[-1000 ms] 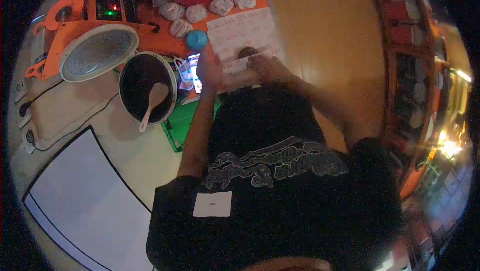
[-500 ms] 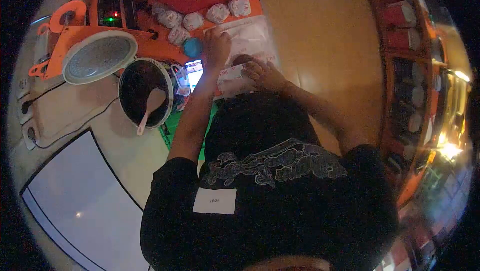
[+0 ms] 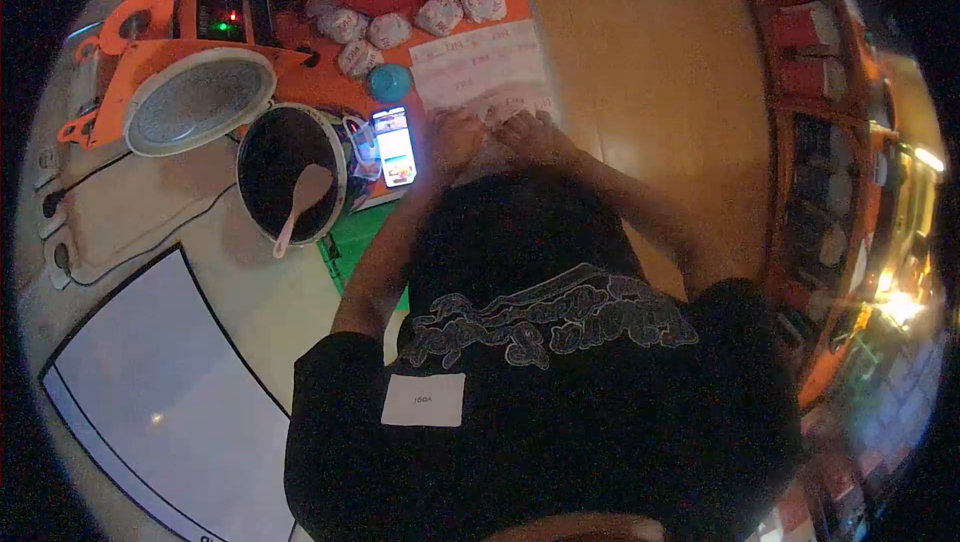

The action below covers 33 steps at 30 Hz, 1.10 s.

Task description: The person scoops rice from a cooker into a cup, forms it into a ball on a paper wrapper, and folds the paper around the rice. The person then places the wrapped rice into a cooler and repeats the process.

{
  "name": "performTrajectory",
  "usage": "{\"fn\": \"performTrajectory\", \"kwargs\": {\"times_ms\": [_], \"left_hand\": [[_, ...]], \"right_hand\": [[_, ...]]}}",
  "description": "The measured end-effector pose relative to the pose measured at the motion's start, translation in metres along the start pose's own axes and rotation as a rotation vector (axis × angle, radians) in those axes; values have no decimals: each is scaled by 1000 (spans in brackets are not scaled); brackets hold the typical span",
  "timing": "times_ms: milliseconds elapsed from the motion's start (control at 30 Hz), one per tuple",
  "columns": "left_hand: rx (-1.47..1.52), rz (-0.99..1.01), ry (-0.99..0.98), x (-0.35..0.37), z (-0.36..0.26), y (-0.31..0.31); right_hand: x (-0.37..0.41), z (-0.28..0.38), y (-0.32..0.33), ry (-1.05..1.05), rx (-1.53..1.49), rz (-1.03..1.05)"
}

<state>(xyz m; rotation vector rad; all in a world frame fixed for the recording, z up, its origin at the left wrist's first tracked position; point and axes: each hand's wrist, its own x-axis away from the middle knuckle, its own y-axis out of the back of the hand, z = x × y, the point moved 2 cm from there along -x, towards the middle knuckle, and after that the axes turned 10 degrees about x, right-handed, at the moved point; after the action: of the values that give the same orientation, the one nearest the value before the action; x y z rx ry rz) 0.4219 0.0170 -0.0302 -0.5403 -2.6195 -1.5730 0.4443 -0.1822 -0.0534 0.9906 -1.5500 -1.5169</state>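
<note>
Where the two bare hands meet, a little above the middle of the frame, the white paper sheet with red print (image 3: pixel 478 67) runs away from the dark-shirted person, up towards the top of the frame. Both hands sit over its near end, so most of what I can see of the paper lies beyond the fingertips, above them in the frame. Its visible long axis looks to run up and down the frame, away from the body, while the knuckles line up roughly across it. The left hand (image 3: pixel 456 136) is over the near left part and the right hand (image 3: pixel 538 140) over the near right, close beside each other, and neither strikes me as nearer to the paper than its partner. As for the grip, the fingers of each are bent low against the sheet; whether they pinch its edge or merely press on it, I cannot tell, and whatever might lie beneath them is hidden. Left of the left hand, near it, a lit phone (image 3: pixel 393 149) lies on the orange desk (image 3: pixel 513 4), with a round blue object (image 3: pixel 390 83) just above that, beside the paper's left edge. Past the sheet's far end, towards the top of the frame, sit round white parcels with red print (image 3: pixel 440 15), apart from both hands.
</note>
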Motion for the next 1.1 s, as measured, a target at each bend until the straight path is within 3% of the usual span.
{"fn": "performTrajectory", "kwargs": {"times_ms": [33,100,167,200,267,300,367,400,467,500,567,700,767,833,900,967,1033,1100], "left_hand": [[-26,-148,-145,6,2,-9],[-11,-104,-97,11,-7,-1],[5,-63,-45,10,-7,-1],[-18,-84,-78,8,0,-10],[-40,-104,-105,11,1,-15],[-89,-129,-155,13,-1,-14],[-145,-153,-204,15,-7,-8],[-158,-206,-237,18,-15,0],[-173,-270,-275,17,-15,4],[-174,-329,-333,19,-11,-1],[-175,-396,-388,19,-8,-7],[-160,-342,-389,24,-11,1],[-163,-345,-395,23,-12,3],[-192,-364,-420,21,-8,-2],[-101,-443,-385,18,-10,-8],[-14,-522,-348,23,-1,-12],[-157,-324,-263,40,17,-14],[-258,-342,-154,64,14,11]], "right_hand": [[0,-5,14,-7,-87,85],[3,-11,8,-10,-172,173],[11,-28,-30,-508,-494,-142],[4,-35,-12,-501,-493,-141],[-12,-54,55,-530,-289,-405],[-13,-62,51,-527,-290,-405],[-21,-87,36,-152,-86,-387],[-14,-97,21,-155,-88,-392],[3,-116,-17,-90,-101,-82],[7,-122,-4,-90,-97,-81],[13,-134,11,-61,-303,151],[11,-120,28,-16,-324,-54],[-5,-113,35,-511,-1030,-90],[-30,-75,87,-91,-405,-261],[-64,-39,45,223,-233,82],[-64,-25,33,188,-303,170],[-65,-19,19,165,-367,258],[-55,-22,11,174,-369,27]]}}
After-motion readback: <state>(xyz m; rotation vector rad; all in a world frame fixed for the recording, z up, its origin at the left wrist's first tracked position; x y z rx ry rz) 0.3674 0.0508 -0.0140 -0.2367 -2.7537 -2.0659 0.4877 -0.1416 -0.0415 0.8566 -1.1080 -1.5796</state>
